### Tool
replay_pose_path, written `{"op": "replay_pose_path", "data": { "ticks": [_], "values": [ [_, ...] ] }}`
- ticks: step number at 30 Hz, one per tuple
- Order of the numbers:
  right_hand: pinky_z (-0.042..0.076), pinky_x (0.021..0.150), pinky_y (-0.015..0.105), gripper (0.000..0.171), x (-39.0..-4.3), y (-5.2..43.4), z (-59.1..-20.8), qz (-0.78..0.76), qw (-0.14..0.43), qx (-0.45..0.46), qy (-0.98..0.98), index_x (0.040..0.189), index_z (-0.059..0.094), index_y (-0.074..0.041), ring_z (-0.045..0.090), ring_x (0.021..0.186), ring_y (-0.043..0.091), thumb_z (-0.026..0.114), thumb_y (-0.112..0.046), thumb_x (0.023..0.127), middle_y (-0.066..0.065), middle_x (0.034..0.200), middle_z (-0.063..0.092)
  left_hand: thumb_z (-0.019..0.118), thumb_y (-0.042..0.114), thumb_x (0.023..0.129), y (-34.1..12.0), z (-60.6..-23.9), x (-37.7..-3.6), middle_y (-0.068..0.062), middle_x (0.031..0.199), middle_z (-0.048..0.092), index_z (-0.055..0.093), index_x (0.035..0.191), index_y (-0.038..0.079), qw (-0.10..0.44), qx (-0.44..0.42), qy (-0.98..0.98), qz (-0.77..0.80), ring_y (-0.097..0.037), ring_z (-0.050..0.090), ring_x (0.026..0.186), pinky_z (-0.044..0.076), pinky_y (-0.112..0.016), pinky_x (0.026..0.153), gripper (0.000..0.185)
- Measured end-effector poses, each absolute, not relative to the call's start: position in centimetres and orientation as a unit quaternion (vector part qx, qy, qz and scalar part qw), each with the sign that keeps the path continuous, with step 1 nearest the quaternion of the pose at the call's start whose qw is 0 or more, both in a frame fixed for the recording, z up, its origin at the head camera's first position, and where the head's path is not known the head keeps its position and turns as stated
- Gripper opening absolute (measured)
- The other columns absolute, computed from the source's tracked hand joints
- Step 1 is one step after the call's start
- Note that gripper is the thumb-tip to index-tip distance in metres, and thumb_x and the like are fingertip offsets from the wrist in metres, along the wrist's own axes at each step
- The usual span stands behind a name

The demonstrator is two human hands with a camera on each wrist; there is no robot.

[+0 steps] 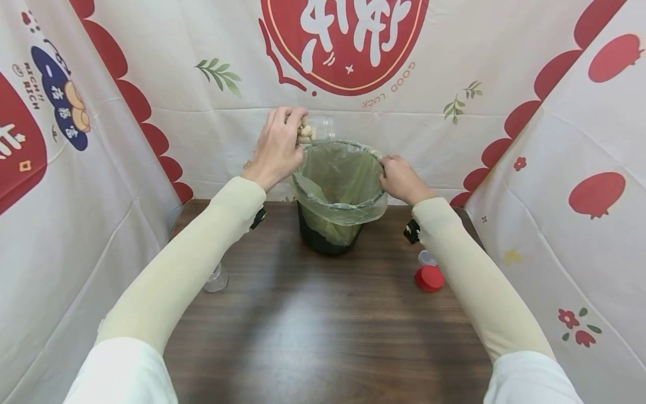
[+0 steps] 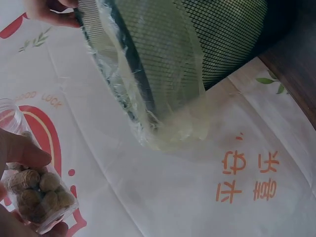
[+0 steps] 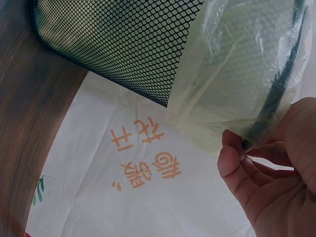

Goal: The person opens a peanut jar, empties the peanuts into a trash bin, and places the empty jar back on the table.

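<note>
My left hand point(image 1: 276, 147) grips a clear plastic jar point(image 1: 324, 128) on its side, above the left rim of a dark mesh wastebasket point(image 1: 323, 242). Several brownish rounded lumps point(image 2: 42, 190) lie at the jar's base end; its mouth points right. A translucent yellow-green bin bag point(image 1: 338, 174) lines the wastebasket and folds over its rim. With thumb and fingers, my right hand point(image 1: 402, 179) pinches the rim and bag at the right side. The wastebasket stands tilted toward me on the table. The inside bottom of the bag is hidden in shadow.
On the right of the brown wooden table point(image 1: 303, 325) sit a red lid point(image 1: 430, 278) and a small clear piece point(image 1: 427, 258). A clear container point(image 1: 217, 279) stands at the left, partly behind my left forearm. Printed white cloth point(image 1: 166, 84) hangs behind and on both sides.
</note>
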State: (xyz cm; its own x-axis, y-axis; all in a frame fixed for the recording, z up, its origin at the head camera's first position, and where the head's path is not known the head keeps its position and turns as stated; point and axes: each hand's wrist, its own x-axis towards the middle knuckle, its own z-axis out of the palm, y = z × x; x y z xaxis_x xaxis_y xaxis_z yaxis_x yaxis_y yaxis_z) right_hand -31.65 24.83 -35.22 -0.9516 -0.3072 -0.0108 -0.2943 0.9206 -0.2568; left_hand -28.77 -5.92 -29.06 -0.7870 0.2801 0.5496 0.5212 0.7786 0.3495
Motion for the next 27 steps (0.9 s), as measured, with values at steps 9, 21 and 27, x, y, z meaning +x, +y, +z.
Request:
{"op": "replay_pose_path", "data": {
  "ticks": [9,21,27],
  "values": [
    [0.036,0.127,0.058,0.05,-31.4,24.6,-35.2,-0.13,0.013,-0.151,0.98,0.154,0.043,0.018,0.035,0.156,0.052,0.047,-0.003,0.109,0.042,0.161,0.039,0.054,-0.014,0.089,-6.0,-29.4,-30.2,-0.024,0.145,0.056,0.057,0.15,0.002,0.234,-0.241,-0.923,-0.187,-0.04,0.048,0.142,0.043,-0.049,0.122,0.064],
    [0.036,0.127,0.059,0.051,-31.2,24.6,-35.1,-0.134,0.023,-0.145,0.98,0.156,0.042,0.017,0.032,0.158,0.052,0.047,-0.004,0.109,0.041,0.163,0.037,0.061,-0.011,0.093,-6.7,-28.9,-31.4,-0.024,0.144,0.056,0.059,0.147,0.003,0.231,-0.265,-0.929,-0.116,-0.039,0.05,0.139,0.045,-0.048,0.121,0.057],
    [0.038,0.126,0.059,0.051,-31.2,24.7,-35.2,-0.138,0.02,-0.145,0.98,0.155,0.042,0.017,0.033,0.158,0.052,0.048,-0.004,0.109,0.041,0.163,0.037,0.063,-0.014,0.089,-6.6,-28.5,-31.6,-0.022,0.14,0.059,0.061,0.145,0.003,0.236,-0.279,-0.925,-0.099,-0.037,0.051,0.136,0.04,-0.045,0.125,0.058]
  ]
}}
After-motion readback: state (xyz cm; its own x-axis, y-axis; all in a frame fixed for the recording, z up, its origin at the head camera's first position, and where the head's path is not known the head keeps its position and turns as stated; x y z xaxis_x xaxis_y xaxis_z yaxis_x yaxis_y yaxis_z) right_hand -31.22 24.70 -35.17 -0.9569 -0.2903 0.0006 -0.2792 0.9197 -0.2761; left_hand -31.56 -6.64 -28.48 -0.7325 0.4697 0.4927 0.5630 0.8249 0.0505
